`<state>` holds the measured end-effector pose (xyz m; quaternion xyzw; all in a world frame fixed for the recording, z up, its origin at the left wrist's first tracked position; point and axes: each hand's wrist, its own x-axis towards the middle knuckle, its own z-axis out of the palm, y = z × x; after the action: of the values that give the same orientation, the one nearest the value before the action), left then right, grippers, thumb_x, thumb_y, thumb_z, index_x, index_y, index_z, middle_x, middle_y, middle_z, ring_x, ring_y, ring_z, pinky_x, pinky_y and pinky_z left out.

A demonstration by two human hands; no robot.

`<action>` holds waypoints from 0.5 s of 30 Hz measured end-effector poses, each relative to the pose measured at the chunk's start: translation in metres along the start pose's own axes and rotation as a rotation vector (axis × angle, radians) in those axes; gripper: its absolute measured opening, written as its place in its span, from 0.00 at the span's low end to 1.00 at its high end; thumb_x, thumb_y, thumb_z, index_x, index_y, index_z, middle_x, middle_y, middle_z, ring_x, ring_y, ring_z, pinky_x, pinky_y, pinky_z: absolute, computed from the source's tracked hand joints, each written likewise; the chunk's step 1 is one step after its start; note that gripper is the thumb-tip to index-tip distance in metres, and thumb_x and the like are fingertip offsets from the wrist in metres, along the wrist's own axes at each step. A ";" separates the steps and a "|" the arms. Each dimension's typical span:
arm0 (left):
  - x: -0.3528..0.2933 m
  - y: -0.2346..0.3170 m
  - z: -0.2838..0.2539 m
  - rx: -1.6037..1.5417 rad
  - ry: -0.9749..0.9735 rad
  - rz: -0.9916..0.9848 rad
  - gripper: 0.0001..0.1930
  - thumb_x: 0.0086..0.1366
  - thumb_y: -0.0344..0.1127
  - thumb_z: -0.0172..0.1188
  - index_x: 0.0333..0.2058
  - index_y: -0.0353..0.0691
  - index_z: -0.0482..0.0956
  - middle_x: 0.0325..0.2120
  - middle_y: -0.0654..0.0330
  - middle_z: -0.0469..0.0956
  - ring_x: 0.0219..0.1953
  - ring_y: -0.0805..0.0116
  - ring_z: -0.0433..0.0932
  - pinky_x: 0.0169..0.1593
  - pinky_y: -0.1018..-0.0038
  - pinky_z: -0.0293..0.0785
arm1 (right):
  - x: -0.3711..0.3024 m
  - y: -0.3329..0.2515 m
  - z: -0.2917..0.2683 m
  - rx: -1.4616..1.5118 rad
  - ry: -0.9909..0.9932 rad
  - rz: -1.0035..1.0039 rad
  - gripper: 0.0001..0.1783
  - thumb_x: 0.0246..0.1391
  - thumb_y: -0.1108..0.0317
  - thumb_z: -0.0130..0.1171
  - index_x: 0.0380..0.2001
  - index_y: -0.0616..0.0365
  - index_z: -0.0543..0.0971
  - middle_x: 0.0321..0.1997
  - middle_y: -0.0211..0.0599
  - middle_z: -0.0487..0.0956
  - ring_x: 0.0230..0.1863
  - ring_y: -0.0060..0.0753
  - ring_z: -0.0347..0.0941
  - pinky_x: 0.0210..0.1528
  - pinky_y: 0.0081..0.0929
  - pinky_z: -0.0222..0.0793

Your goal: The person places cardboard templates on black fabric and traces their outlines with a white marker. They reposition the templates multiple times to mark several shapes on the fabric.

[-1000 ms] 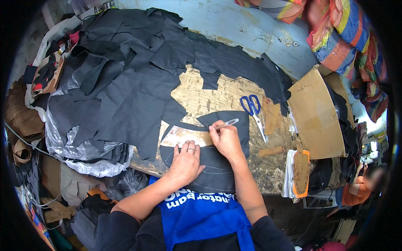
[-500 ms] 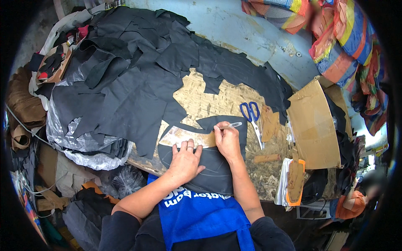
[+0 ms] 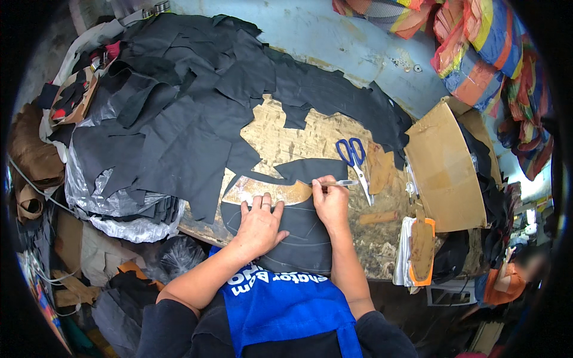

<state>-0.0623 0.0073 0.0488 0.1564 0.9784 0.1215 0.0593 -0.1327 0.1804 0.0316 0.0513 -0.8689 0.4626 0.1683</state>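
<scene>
A tan curved template (image 3: pixel 265 191) lies on a piece of black leather (image 3: pixel 295 235) close in front of me. My left hand (image 3: pixel 261 227) is spread flat over the lower edge of the template, with its fingers apart. In my right hand (image 3: pixel 332 206) is a slim pen (image 3: pixel 346 182), gripped with its back end pointing right. The pen's tip is by the template's right end and is mostly hidden by the fingers. Thin pale curved lines show on the leather below the template.
Blue-handled scissors (image 3: pixel 357 164) lie right of the leather, near brown template pieces (image 3: pixel 380 169). Black leather sheets (image 3: pixel 179 137) are heaped at left and behind. A cardboard box (image 3: pixel 447 170) and an orange-edged pad (image 3: pixel 413 250) stand at right. Another person (image 3: pixel 503 285) is at far right.
My right hand has shifted slightly right, off the template's right end, and more of that end shows. My left hand stays on the template. The whole view has shifted a little.
</scene>
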 end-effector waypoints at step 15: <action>0.014 -0.014 -0.020 -0.094 -0.105 0.041 0.25 0.57 0.51 0.59 0.48 0.39 0.75 0.48 0.49 0.70 0.52 0.49 0.66 0.51 0.48 0.67 | -0.002 0.005 -0.001 -0.087 -0.002 -0.108 0.05 0.49 0.74 0.58 0.25 0.65 0.74 0.22 0.48 0.76 0.23 0.45 0.75 0.27 0.34 0.69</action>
<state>-0.0829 -0.0048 0.0632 0.1798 0.9638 0.1598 0.1153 -0.1319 0.1836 0.0279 0.0911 -0.8844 0.4145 0.1940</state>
